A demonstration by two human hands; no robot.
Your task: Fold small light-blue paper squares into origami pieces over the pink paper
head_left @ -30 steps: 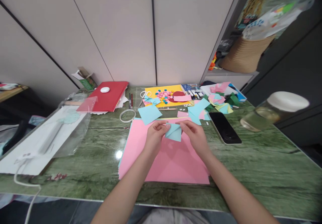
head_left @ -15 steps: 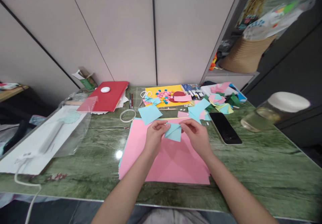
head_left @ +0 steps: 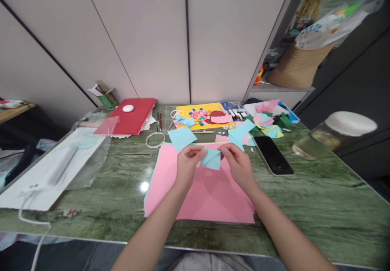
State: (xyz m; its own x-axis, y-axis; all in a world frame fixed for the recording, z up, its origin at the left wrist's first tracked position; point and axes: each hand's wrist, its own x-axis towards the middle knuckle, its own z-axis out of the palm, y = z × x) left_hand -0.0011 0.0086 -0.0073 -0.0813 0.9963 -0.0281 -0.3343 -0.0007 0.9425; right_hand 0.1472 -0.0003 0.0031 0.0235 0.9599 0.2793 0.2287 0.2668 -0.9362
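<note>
While left hand [head_left: 191, 161] and right hand [head_left: 234, 159] pinch its upper corners, blue folded paper [head_left: 211, 159] sits between both grips, near-square, no clear long axis, crease slanting, above pink sheets [head_left: 201, 200].

I count two hands, one left hand [head_left: 187, 164] and one right hand [head_left: 239, 163], and between them one folded blue paper [head_left: 211, 159]. There's one phone [head_left: 273, 155], one lidded jar [head_left: 333, 135], one red folder [head_left: 125, 118] and one white oval case [head_left: 128, 108]. I see one pair of scissors [head_left: 177, 114], one white ring [head_left: 155, 146], two pens [head_left: 160, 122], one yellow sheet [head_left: 182, 110] and one pink-topped paper stack [head_left: 210, 206]. The little colored balls [head_left: 199, 115] are too small and crowded to count.
</note>
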